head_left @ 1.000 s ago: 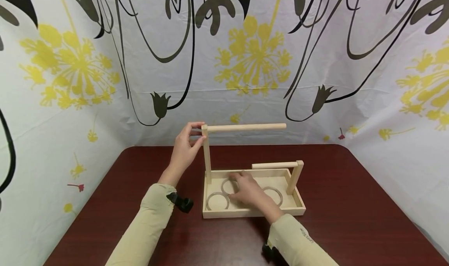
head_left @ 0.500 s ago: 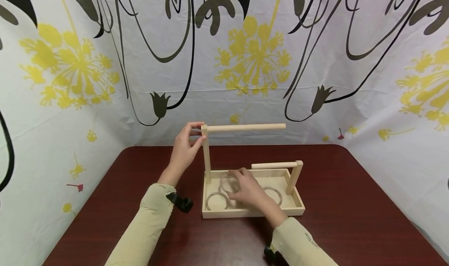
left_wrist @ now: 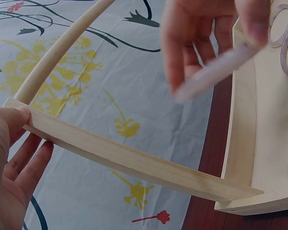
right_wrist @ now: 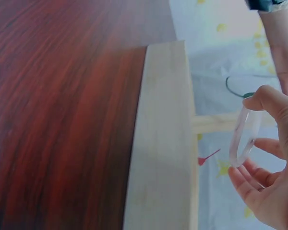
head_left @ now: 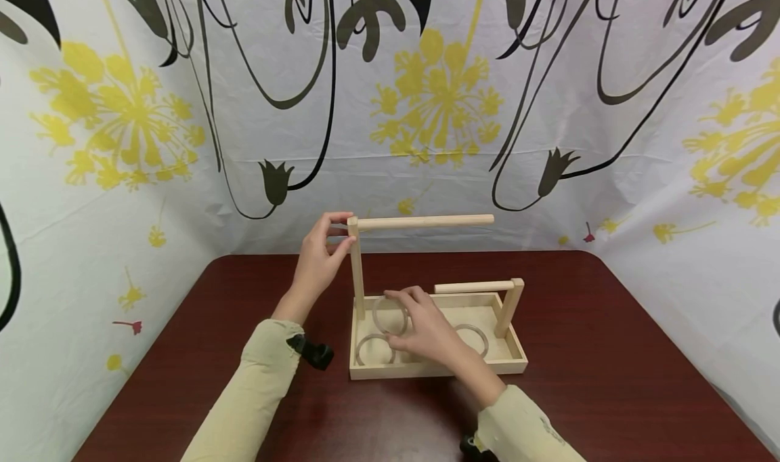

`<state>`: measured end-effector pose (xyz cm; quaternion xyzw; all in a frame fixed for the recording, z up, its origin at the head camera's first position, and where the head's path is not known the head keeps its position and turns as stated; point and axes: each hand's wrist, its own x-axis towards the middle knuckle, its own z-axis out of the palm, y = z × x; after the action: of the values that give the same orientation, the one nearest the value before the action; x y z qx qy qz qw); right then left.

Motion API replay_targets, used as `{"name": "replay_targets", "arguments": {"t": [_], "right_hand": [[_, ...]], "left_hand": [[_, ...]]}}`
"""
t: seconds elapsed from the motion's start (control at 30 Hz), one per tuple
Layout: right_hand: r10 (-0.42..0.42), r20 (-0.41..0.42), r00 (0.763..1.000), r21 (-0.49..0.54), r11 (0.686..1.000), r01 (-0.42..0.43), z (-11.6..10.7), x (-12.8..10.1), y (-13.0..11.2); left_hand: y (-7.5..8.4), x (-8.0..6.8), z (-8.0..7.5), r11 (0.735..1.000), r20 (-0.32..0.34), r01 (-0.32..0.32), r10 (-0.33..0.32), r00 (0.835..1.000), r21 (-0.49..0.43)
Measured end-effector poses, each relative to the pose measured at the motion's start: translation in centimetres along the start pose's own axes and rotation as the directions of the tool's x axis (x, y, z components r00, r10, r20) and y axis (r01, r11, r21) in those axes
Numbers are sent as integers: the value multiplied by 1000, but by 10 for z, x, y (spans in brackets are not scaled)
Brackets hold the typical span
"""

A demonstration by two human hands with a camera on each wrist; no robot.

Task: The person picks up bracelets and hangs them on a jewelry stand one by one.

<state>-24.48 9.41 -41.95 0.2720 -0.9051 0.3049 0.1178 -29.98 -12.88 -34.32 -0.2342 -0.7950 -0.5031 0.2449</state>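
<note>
Lifted since a second ago, when it lay flat under the fingers, one clear ring now stands tilted above the floor of the wooden tray, beside the tall post. The right hand pinches this ring between thumb and curled fingers; the right wrist view shows it held edge-on in the fingertips. Two more clear rings stay flat in the tray, one at the near left corner and one toward the right, close to the short post with its short dowel. The left hand has kept its place, pinching the top of the tall post between thumb and fingertips, where the long dowel juts out to the right. Under the tray is a dark red table, closed in by a white cloth backdrop with yellow flowers.
</note>
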Motion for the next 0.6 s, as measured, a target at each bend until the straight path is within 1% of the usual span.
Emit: {"name": "replay_targets", "arguments": {"t": [0.13,0.23,0.4,0.6], "right_hand": [[-39,-11,999,23,999,39,-6,-1,-6],[-62,-25,998,62,996,64,-11,-1,-12],[-77,-52,996,147,986,84,-22,-2,-23],[-89,-91,992,208,972,106,-35,0,-31]], "left_hand": [[-1,0,0,1000,0,-2,2,1000,0],[-2,0,0,1000,-2,-5,5,1000,0],[-2,0,0,1000,-5,-10,10,1000,-4],[-2,0,0,1000,-3,-11,11,1000,-17]]}}
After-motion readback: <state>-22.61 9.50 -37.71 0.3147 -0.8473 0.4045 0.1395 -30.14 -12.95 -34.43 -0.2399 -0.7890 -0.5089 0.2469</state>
